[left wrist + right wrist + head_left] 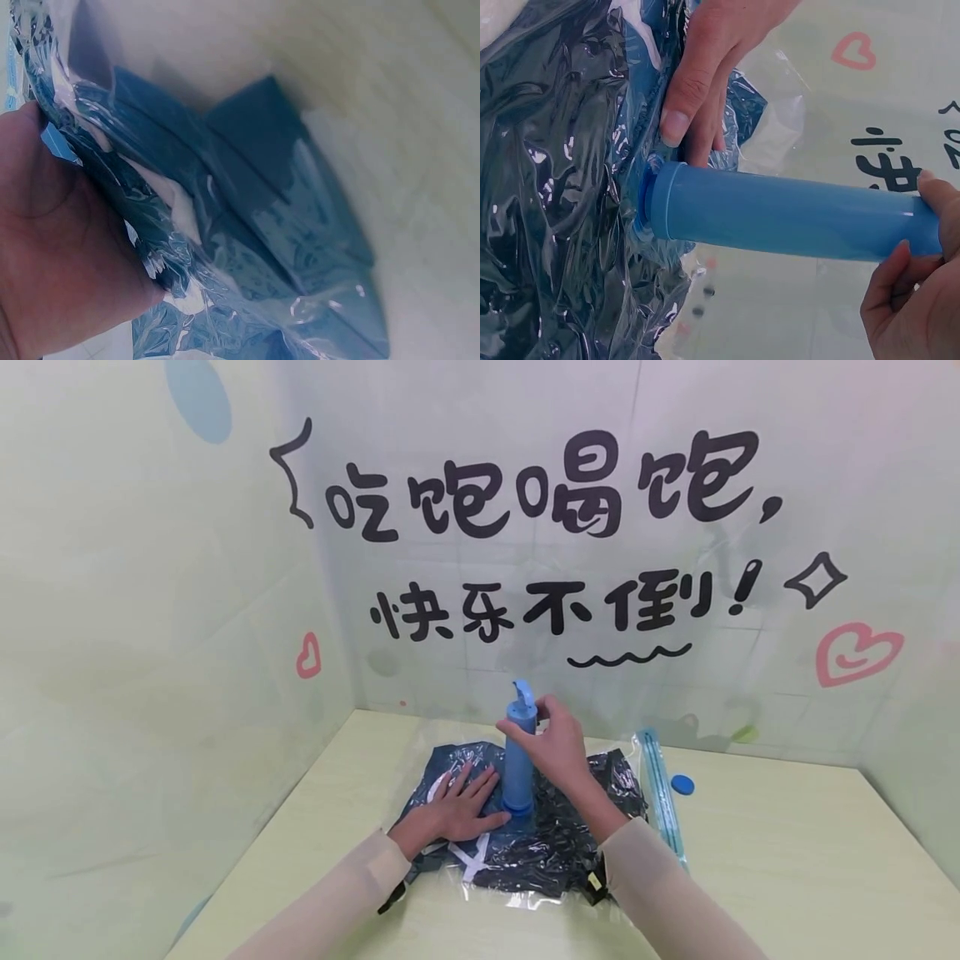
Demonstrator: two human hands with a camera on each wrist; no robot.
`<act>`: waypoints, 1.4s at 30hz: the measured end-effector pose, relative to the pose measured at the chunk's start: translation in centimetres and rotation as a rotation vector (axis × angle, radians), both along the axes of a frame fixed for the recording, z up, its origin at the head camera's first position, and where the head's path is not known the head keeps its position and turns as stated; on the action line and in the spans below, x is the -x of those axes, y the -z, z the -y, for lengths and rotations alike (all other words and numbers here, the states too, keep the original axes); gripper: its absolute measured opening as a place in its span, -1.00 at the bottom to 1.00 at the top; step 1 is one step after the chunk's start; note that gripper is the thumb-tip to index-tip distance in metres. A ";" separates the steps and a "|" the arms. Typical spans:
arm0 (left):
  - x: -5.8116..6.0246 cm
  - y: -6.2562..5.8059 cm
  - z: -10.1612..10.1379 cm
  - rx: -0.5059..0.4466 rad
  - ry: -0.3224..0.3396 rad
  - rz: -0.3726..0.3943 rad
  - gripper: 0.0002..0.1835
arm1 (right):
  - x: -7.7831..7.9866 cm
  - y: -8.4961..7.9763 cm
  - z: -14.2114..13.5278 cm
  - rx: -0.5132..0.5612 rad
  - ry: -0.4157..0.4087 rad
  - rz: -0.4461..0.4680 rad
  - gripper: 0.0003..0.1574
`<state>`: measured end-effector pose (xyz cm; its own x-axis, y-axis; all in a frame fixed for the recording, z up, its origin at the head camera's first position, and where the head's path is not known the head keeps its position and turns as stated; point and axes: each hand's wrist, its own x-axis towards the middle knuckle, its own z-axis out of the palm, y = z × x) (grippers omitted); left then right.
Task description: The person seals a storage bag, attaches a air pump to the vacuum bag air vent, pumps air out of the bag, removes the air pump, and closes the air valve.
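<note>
A clear vacuum storage bag [525, 860] with dark clothes packed inside lies on the table, its plastic wrinkled tight over them. On its valve stands a blue hand pump [519, 768], upright, with a light blue handle at the top. My right hand [558, 743] grips the pump's upper end between thumb and fingers. Flat on the bag just left of the pump, my left hand [461, 806] presses with spread fingers, the thumb close to the pump's base. In the right wrist view the pump's collar [667, 201] meets the blue valve.
The teal zip edge [662, 793] of the bag runs along its right side. A small round blue cap [682, 785] lies on the table [787, 852] beyond it. Behind stands a pale wall [480, 693] with printed writing, and a side wall rises at the left.
</note>
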<state>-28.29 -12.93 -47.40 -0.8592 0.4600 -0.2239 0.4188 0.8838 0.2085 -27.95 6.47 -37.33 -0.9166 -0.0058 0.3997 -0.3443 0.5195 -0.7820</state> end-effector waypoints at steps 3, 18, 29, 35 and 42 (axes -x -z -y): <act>0.1 0.1 0.1 -0.005 -0.001 -0.007 -0.06 | 0.1 -0.1 -0.3 -0.009 -0.059 0.001 -0.38; -0.5 -0.7 -0.3 0.025 -0.017 0.010 -0.08 | 1.1 0.1 -2.3 0.030 -0.419 0.056 -0.59; 0.4 0.9 -0.1 -0.015 -0.017 -0.009 -0.06 | 1.3 0.7 -2.8 0.075 -0.511 0.108 -0.68; 0.4 0.9 -0.2 -0.014 -0.024 -0.006 -0.07 | 1.1 0.9 -2.5 0.046 -0.435 0.036 -0.46; 0.5 0.8 -0.2 -0.019 -0.030 0.008 -0.07 | -0.1 0.3 -0.2 0.020 -0.077 -0.041 0.00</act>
